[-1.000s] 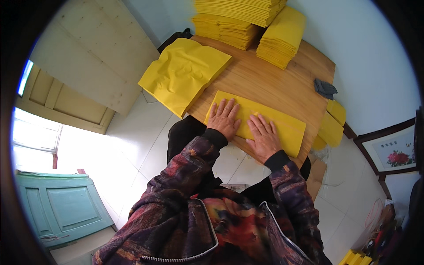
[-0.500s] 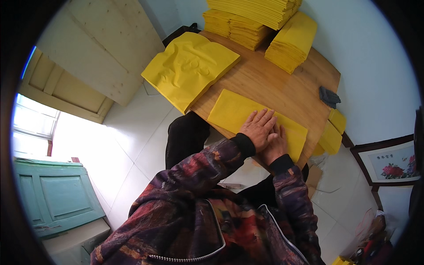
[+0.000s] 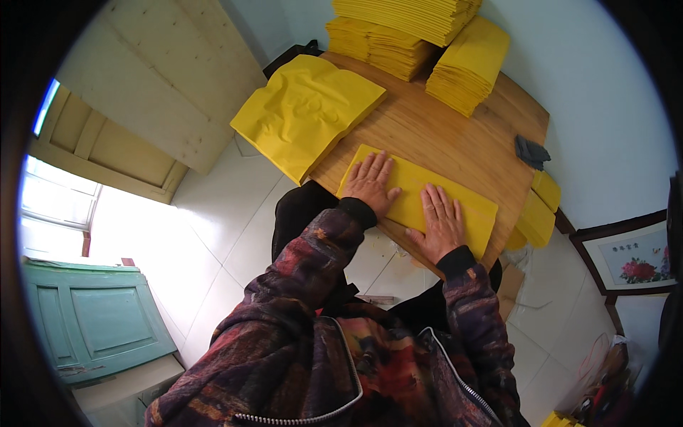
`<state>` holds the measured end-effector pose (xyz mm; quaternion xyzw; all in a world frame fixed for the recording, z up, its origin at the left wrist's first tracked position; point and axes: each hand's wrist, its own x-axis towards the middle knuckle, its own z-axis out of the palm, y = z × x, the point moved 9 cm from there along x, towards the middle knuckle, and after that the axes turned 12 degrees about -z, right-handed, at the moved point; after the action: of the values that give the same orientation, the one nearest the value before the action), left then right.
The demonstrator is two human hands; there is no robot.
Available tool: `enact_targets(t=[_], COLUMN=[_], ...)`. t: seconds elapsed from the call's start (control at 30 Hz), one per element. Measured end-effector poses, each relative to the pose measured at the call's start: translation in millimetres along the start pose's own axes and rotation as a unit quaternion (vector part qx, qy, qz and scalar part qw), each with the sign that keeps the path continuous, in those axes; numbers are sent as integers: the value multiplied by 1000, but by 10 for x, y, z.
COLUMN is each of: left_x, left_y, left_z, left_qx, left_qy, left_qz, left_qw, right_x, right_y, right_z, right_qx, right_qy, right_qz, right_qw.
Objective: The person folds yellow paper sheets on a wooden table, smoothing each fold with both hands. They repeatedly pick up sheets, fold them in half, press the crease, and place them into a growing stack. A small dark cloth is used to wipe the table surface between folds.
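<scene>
A folded yellow paper piece (image 3: 405, 196), long and flat, lies along the near edge of the wooden table (image 3: 420, 114). My left hand (image 3: 371, 185) rests flat on its left end, fingers spread. On its right half my right hand (image 3: 441, 222) lies palm down, fingers stretched out and thumb apart. Neither hand holds anything. To the left, a wide, wrinkled yellow paper sheet or stack (image 3: 306, 110) lies on the table and juts over its edge.
Tall stacks of folded yellow paper (image 3: 405, 25) stand at the back, beside another yellow bundle (image 3: 469, 64). A dark grey cloth (image 3: 531, 152) lies at the table's right edge, above yellow pieces (image 3: 535, 213). A framed flower picture (image 3: 629, 260) leans at the right wall.
My hands, earlier together on the right half of the folded paper, have parted. The left one has moved to the paper's left end; the right one stays on the right half.
</scene>
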<state>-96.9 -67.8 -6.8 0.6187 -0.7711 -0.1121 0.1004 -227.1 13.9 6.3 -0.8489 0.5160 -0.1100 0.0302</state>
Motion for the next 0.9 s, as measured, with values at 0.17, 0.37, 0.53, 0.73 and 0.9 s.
enact_targets(t=[0.17,0.37,0.53,0.73,0.9], left_x=[-6,29,73,38,46], left_y=[-160,-156,-181,-143,-178], left_z=[-45,1,57,13,25], left_qx=[16,30,58,71,58], left_qy=[5,5,-30,5,4], left_qz=[-30,-24,-35,-14,-19], left_qw=[999,999,997,997,998], right_x=[-118,18,465,5,-419], right_y=[146,96,-357,222,701], right_z=[-6,23,150,84,-45], right_qx=[11,-2,59,13,-13], right_qy=[27,57,106,75,58], right_qz=[39,198,81,119,186], right_qw=[999,979,989,990,981])
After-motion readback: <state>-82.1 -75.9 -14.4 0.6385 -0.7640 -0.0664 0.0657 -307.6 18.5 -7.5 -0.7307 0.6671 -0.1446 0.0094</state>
